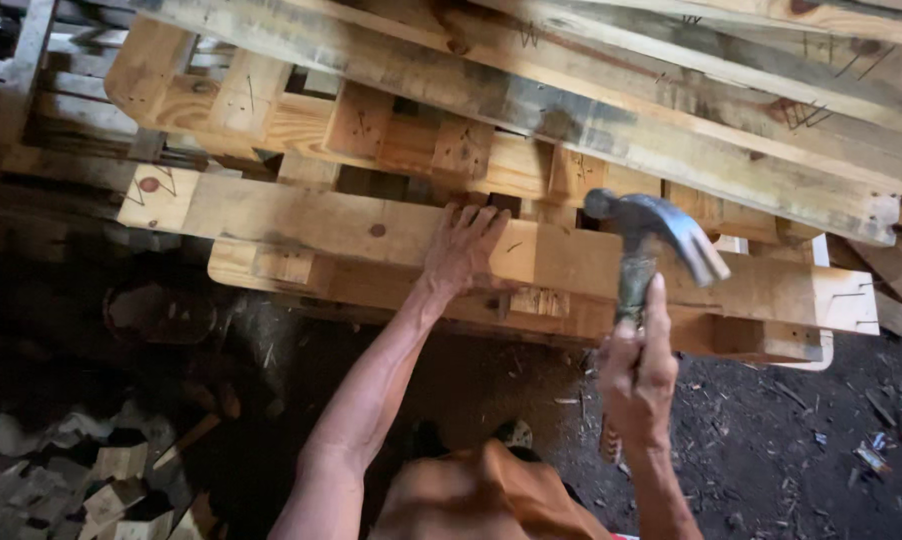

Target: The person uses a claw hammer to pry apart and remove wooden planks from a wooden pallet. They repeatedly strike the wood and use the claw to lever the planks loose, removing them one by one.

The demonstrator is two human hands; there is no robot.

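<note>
Head view | I see right hand [639, 375] clenched round claw hammer [651, 240], raised | left hand [461, 250] flat, fingers spread on pallet board [371, 235] | risk: a stray swing could hit those fingers.

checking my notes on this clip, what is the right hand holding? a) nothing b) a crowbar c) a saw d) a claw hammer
d: the right hand is wrapped around the handle of a claw hammer, its metal head raised over the wooden pallet, while the left hand rests flat on the pallet's board.
</note>
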